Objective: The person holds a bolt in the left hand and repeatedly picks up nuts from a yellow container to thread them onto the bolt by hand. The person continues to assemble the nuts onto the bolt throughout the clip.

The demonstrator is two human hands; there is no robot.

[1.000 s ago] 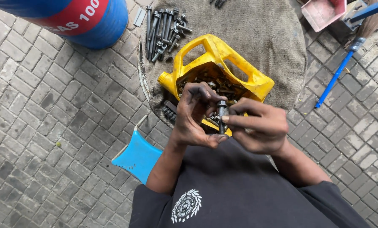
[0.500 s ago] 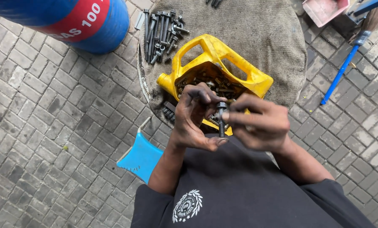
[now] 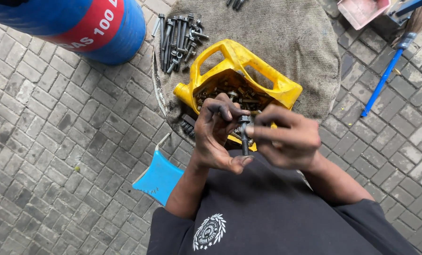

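Note:
My left hand [image 3: 216, 134] and my right hand [image 3: 286, 139] meet in front of my chest, both holding one dark bolt [image 3: 245, 140] upright between them. The left thumb is under the bolt's lower end and its fingers curl over the head. Right fingertips pinch a nut or washer near the top of the bolt. Just beyond the hands lies a yellow plastic jug [image 3: 239, 66] cut open on its side, filled with several rusty nuts and bolts.
A pile of long dark bolts [image 3: 178, 40] lies on a burlap sack [image 3: 286, 33] spread over paving bricks. A blue drum with a red band [image 3: 79, 23] stands top left. A blue plastic scoop [image 3: 160, 177] sits by my left elbow, a blue-handled broom [image 3: 383, 78] at right.
The hands have stayed together on the bolt; the fingers shifted slightly around its top. The view has drifted a little.

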